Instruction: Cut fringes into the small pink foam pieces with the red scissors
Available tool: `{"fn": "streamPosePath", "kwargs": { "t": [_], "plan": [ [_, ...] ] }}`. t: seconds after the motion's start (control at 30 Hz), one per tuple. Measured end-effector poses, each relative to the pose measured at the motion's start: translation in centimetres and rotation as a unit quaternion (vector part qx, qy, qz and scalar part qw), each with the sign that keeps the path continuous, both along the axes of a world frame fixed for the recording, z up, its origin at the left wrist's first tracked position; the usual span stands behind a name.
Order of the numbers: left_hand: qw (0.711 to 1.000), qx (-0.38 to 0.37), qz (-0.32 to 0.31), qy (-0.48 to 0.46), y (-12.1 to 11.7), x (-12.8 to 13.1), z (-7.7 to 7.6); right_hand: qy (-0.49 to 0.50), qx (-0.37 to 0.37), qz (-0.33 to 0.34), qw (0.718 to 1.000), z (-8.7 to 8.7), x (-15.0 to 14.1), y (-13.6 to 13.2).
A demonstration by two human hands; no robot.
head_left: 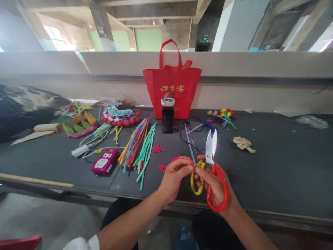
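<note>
My right hand point(212, 184) grips red-handled scissors point(211, 147), their blades pointing up and away from me. Its thumb and forefinger also pinch the end of a yellow foam strip point(194, 182) bent into a loop. My left hand point(175, 173) pinches the same strip from the left, so the fingertips of both hands meet over the near edge of the dark table point(286, 163). Small red cut pieces point(157, 149) lie just left of my hands.
A bundle of coloured foam strips point(137, 146) lies left of centre, beside a pink power strip point(104, 162). A dark bottle point(168, 116) stands before a red bag point(172, 86). Finished craft flowers point(119, 116) sit at the back left, small ones point(225, 114) at the right.
</note>
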State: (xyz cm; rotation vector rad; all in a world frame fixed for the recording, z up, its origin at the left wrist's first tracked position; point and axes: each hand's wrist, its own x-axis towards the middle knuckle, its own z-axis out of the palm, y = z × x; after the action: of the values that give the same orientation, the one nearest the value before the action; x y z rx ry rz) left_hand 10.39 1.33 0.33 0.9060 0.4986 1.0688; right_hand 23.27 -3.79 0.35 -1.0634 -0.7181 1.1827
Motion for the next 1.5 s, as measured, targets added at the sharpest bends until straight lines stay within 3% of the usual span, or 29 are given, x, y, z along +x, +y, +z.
{"fn": "streamPosePath", "kwargs": {
  "t": [0.17,0.33,0.57,0.73,0.83,0.97,1.07,1.27,1.5],
  "plan": [
    [1.000,0.027,-0.005,0.013,-0.2,0.0,-0.2,0.036,-0.018,0.025,0.999,-0.1,0.2,0.1],
    [1.000,0.025,-0.011,0.007,-0.3,0.0,-0.2,0.025,0.012,0.010,1.000,-0.2,0.0,0.0],
    [1.000,0.003,-0.003,0.012,-0.2,0.3,-0.3,-0.114,0.035,-0.050,0.992,0.0,0.0,-0.2],
    [1.000,0.000,0.000,0.010,-0.1,0.1,-0.2,-0.203,0.032,-0.039,0.978,0.5,0.2,-0.3],
    [1.000,0.004,0.011,0.027,0.2,-0.2,0.1,-0.326,0.055,-0.034,0.943,0.3,0.7,-0.1],
    [0.998,-0.007,0.022,0.056,0.8,-0.8,0.5,-0.507,0.088,-0.028,0.857,-0.9,1.3,0.2],
    [0.998,-0.008,0.025,0.062,1.2,-1.1,0.4,-0.574,0.103,-0.016,0.812,-1.6,1.5,0.2],
    [0.998,-0.002,0.023,0.062,1.4,-1.2,0.3,-0.624,0.091,-0.024,0.775,-2.0,1.8,0.0],
    [0.997,0.009,0.021,0.074,1.2,-1.2,0.9,-0.635,0.079,-0.024,0.768,-1.9,2.0,-0.2]
  ]
}}
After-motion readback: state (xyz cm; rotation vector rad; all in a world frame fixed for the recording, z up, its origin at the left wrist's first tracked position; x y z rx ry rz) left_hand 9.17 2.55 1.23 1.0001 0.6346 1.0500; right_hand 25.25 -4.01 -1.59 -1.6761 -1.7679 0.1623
